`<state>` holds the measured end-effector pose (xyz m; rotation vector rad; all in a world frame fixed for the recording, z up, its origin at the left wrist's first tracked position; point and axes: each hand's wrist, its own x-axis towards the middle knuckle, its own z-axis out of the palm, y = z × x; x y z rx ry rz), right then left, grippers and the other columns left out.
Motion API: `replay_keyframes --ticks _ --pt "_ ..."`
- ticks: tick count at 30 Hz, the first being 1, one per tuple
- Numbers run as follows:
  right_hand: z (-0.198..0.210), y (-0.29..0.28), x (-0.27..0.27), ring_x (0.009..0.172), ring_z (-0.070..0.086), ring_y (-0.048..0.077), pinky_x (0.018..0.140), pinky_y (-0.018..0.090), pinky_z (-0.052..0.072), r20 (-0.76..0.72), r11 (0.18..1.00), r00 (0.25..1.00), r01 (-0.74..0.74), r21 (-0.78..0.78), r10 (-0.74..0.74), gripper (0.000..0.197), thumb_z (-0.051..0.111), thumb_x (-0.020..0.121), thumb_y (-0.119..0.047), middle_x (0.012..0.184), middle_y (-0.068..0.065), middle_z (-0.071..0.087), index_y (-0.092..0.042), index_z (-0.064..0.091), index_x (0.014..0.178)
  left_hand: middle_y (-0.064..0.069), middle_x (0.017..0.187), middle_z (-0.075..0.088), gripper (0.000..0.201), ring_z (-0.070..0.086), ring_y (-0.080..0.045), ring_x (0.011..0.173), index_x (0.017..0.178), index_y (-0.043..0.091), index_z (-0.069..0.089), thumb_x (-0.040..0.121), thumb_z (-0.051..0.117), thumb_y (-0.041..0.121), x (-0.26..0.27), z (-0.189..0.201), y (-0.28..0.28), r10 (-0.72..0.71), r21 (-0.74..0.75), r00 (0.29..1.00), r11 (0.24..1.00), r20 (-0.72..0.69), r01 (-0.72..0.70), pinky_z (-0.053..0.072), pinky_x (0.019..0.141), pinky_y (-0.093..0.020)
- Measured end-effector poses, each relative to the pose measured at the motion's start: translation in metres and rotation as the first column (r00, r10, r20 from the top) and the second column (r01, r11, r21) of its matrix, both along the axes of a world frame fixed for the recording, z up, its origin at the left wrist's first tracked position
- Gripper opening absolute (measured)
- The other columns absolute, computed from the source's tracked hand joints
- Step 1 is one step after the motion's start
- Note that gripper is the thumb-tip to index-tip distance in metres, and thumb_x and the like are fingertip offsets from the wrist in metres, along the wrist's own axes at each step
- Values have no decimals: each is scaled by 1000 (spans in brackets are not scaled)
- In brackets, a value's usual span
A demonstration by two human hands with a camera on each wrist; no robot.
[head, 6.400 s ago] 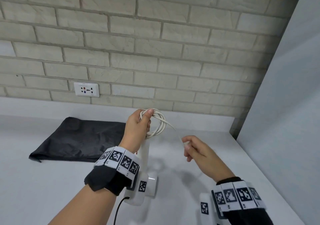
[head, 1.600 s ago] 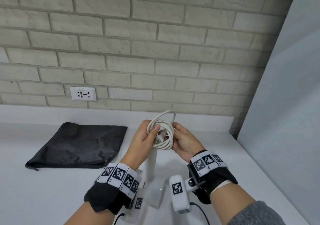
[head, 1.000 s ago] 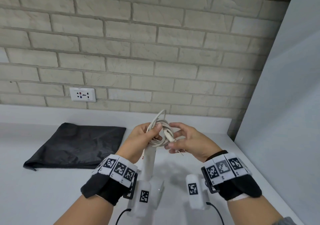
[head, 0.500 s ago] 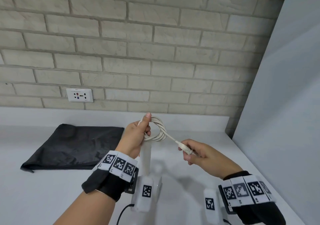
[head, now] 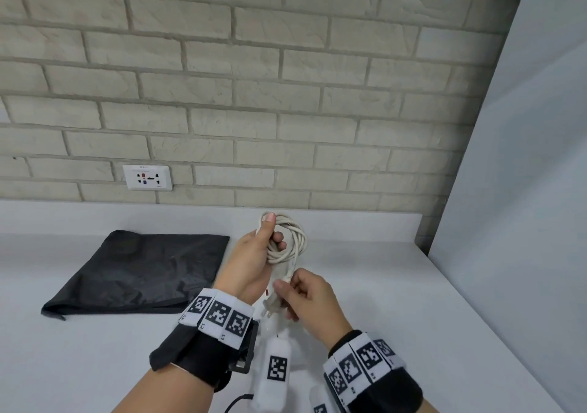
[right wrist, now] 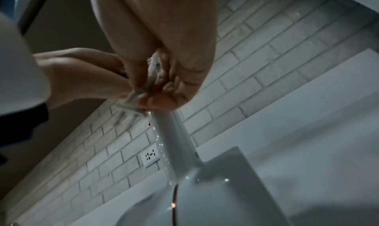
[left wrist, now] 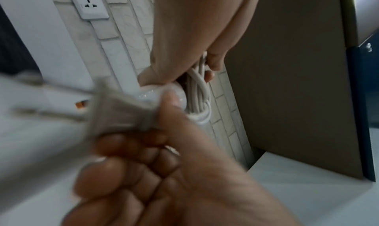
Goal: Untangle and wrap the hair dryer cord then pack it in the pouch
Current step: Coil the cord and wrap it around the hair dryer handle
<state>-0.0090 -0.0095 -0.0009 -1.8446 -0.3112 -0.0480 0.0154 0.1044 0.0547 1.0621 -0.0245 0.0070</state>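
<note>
Black wrist straps (head: 203, 358) with white square-patterned marker bands (head: 219, 314)

Pale brick wall (head: 254, 95) behind, mortar lines grey. White counter (head: 95, 365) below the wall, joined to it by a low white upstand. White wall socket (head: 147, 177) set into the wall's lowest brick courses, just above the upstand, left of centre; red and blue marks on its face. Plain white side panel (head: 524, 190) abutting the wall's right end, standing on the counter. Brown surface and dark blue panel beyond the wall's right edge in the left wrist view; nature undetermined.
</note>
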Motion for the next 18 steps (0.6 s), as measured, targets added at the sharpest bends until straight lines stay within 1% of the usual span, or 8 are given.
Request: replay_keyframes --ticks 2,4,6,9,12,14,16,18 --pt "5 0 -1 42 53 12 44 23 44 -7 991 1000 -19 134 20 22 55 90 -19 58 4 62 -1 50 77 2 60 49 28 47 -13 62 75 11 53 93 47 31 0 -1 2 -11 20 1000 1000 13 11 41 69 -24" --pt "10 -6 1 42 54 15 43 25 45 4 979 1000 10 202 -11 17 55 90 -15 55 4 59 -3 48 80 0 64 48 25 49 -13 65 77 9 52 93 47 28 0 0 5 -39 44 999 998 24 38 42 72 -25" --pt "11 -9 2 44 57 16 43 26 46 -1 982 1000 24 186 -24 13 57 88 -16 61 5 57 -6 51 90 -2 67 48 21 50 -13 67 77 9 53 93 49 23 -1 2 8 -64 75 998 995 21 62 43 73 -25" --pt "8 -13 -1 52 59 16 46 26 45 7 996 1000 1 84 -1 22 58 87 -27 75 1 56 -14 51 104 -3 69 49 19 51 -13 67 78 9 54 93 48 20 0 4 9 -72 108 997 992 18 70 43 71 -25" --pt "2 -24 -4 61 59 20 51 27 46 -80 982 996 -33 184 48 22 43 94 -33 84 8 56 -17 52 107 -3 67 48 22 51 -15 66 77 8 54 94 46 19 2 6 9 -60 100 998 993 2 60 44 72 -26" --pt "-7 -34 -3 72 59 19 58 27 47 -151 976 987 -30 214 63 17 40 96 -25 89 10 57 -22 53 106 -3 66 48 23 53 -14 62 75 9 52 95 46 19 3 8 10 -63 94 998 993 -20 64 45 71 -26" --pt "-21 -43 -2 95 54 15 74 26 45 -158 992 986 -76 -99 59 26 54 88 -20 106 2 53 -33 47 110 -3 65 47 24 54 -13 57 74 9 51 95 46 20 4 9 10 -56 87 998 994 -40 59 45 68 -25" --pt "-35 -44 -4 112 44 14 87 24 38 -220 861 966 -224 -457 135 60 68 78 -31 119 -2 42 -37 34 127 -3 65 46 26 52 -14 58 74 9 51 95 45 21 4 10 10 -42 53 998 998 -51 45 45 67 -25"
